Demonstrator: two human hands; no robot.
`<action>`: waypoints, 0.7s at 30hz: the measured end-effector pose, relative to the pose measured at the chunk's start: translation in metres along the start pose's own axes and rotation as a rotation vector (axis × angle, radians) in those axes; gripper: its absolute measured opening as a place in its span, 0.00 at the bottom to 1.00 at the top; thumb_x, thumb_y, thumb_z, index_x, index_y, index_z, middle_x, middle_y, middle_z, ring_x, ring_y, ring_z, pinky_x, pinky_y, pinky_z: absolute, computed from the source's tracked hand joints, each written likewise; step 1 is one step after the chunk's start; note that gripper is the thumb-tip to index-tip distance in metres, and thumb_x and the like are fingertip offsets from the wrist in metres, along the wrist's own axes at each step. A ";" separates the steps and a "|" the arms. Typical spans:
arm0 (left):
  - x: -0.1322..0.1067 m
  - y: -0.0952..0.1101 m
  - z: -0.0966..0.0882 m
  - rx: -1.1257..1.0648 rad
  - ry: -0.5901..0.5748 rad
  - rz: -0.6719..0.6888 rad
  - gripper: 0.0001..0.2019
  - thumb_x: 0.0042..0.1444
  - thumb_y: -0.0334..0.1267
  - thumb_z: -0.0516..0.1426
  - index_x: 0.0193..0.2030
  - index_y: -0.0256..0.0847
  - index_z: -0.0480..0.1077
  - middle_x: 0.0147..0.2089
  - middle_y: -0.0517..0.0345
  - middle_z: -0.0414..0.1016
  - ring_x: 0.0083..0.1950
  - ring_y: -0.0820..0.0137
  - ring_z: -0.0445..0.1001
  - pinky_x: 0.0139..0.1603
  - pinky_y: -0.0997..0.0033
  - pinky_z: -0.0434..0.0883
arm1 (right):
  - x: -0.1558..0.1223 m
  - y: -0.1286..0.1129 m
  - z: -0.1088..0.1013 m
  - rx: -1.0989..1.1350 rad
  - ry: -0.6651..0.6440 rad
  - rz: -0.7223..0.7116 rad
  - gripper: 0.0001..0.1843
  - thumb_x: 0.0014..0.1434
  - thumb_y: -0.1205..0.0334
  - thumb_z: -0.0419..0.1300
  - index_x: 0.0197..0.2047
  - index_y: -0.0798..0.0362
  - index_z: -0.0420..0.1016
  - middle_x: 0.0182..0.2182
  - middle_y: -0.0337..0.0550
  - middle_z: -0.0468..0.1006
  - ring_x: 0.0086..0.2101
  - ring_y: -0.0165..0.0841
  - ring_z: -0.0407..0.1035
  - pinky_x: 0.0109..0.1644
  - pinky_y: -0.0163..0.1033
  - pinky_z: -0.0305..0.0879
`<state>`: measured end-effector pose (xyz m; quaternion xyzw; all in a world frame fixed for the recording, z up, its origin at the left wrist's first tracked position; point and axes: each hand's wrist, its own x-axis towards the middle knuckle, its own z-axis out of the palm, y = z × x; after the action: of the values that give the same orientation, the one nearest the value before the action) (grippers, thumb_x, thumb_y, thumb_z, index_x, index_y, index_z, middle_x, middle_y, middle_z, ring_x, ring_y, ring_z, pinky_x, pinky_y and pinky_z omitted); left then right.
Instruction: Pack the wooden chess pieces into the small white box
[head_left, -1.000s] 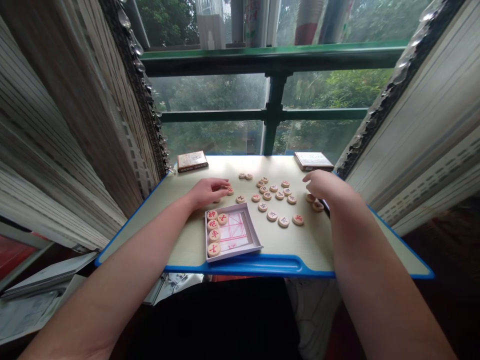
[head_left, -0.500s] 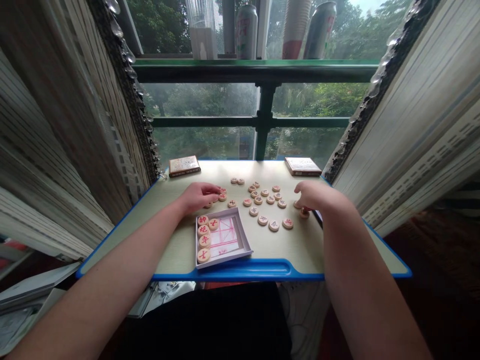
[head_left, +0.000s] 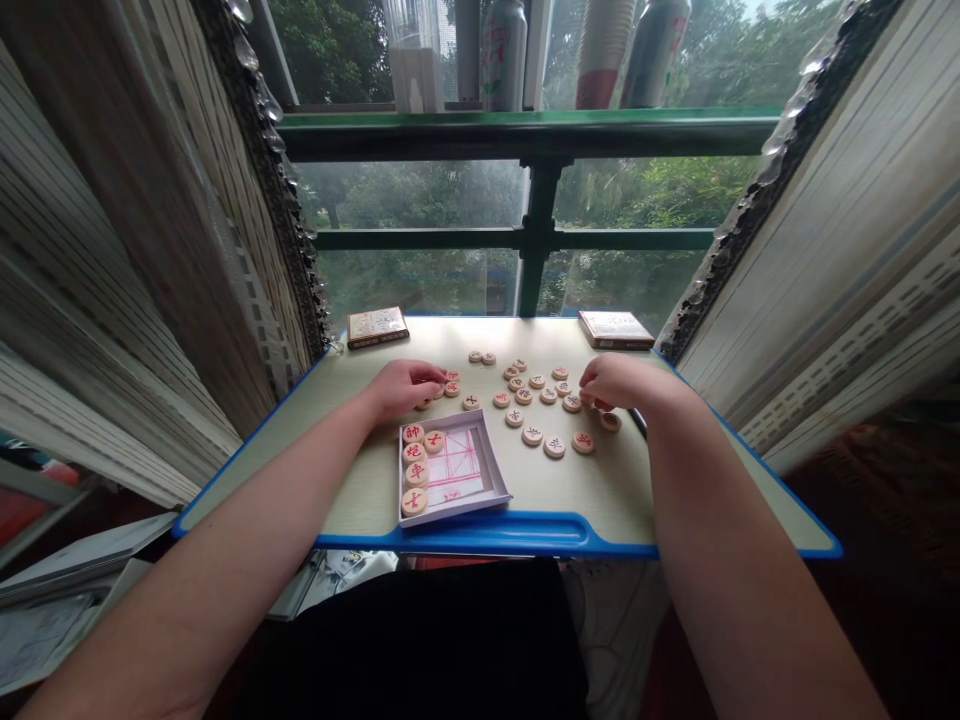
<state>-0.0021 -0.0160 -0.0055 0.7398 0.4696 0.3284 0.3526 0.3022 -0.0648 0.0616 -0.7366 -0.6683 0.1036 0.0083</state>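
Left hand (head_left: 409, 388): yours, low over the left part of the table (head_left: 360, 485), fingers half curled, tips right by a red-marked piece (head_left: 452, 389); another piece (head_left: 424, 405) partly hidden under it; can't tell if you have hold of one.
Right hand (head_left: 611, 382): yours, over the right part of the table, fingers bent in, thumb and index close together just beside a dark-marked piece (head_left: 571, 404); dark-marked lower piece (head_left: 610, 422) sits below the hand; can't tell if anything is pinched.
Left box (head_left: 377, 327): flat, at the table's back left corner.
Tray (head_left: 493, 465): white, left of middle, slightly askew, near side at the blue front edge (head_left: 491, 535).
Tray pieces (head_left: 415, 454): five, red-marked; four down the left wall, one beside the upper part of that row.
Sheet (head_left: 459, 465): pink-lined, lying in the tray.
Loose pieces (head_left: 523, 397): round, red or dark marks, spread mid-table between your hands; rear pair (head_left: 488, 358) nearest the back edge.
Right box (head_left: 616, 329): flat, near the table's back right corner.
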 end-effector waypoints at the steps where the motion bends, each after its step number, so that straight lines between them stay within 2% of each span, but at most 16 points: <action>1: 0.000 -0.001 0.000 0.000 0.007 0.002 0.13 0.43 0.40 0.59 0.35 0.38 0.77 0.46 0.50 0.78 0.45 0.63 0.75 0.50 0.61 0.70 | 0.001 0.001 0.000 0.010 -0.025 0.010 0.08 0.45 0.72 0.60 0.28 0.56 0.80 0.21 0.46 0.77 0.23 0.33 0.70 0.28 0.34 0.64; 5: 0.000 0.000 0.001 -0.005 0.030 0.010 0.11 0.43 0.40 0.59 0.34 0.38 0.77 0.46 0.50 0.78 0.46 0.63 0.75 0.51 0.61 0.70 | 0.002 0.000 0.002 0.037 -0.113 0.053 0.12 0.47 0.74 0.58 0.34 0.56 0.80 0.26 0.46 0.79 0.25 0.32 0.72 0.31 0.34 0.65; 10: -0.001 0.003 0.002 -0.012 0.041 -0.009 0.12 0.42 0.40 0.60 0.33 0.38 0.77 0.45 0.50 0.78 0.45 0.63 0.75 0.50 0.62 0.70 | 0.003 0.002 0.002 0.064 -0.158 0.060 0.12 0.48 0.73 0.58 0.35 0.56 0.80 0.27 0.47 0.80 0.27 0.34 0.73 0.32 0.35 0.66; 12: -0.002 0.004 0.001 0.010 0.038 -0.022 0.12 0.41 0.41 0.60 0.33 0.37 0.77 0.45 0.49 0.78 0.44 0.62 0.75 0.48 0.61 0.71 | 0.006 0.006 0.003 0.074 -0.159 0.048 0.11 0.49 0.70 0.60 0.37 0.55 0.79 0.27 0.47 0.80 0.28 0.36 0.74 0.32 0.35 0.67; 16: -0.004 0.006 0.001 0.037 0.021 -0.023 0.12 0.43 0.40 0.59 0.34 0.37 0.76 0.46 0.50 0.78 0.43 0.62 0.75 0.46 0.62 0.71 | 0.010 0.013 0.006 0.054 -0.136 0.015 0.17 0.49 0.66 0.61 0.45 0.52 0.76 0.26 0.43 0.80 0.27 0.34 0.73 0.31 0.35 0.67; 21: -0.005 0.009 0.003 0.068 0.012 -0.014 0.15 0.44 0.41 0.57 0.38 0.39 0.76 0.42 0.52 0.79 0.45 0.63 0.75 0.48 0.63 0.70 | 0.008 0.012 0.005 -0.005 -0.109 -0.006 0.18 0.51 0.64 0.60 0.47 0.52 0.76 0.32 0.43 0.80 0.26 0.31 0.72 0.29 0.33 0.63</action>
<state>0.0029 -0.0241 -0.0003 0.7462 0.4878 0.3139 0.3266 0.3141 -0.0585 0.0536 -0.7279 -0.6701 0.1421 -0.0298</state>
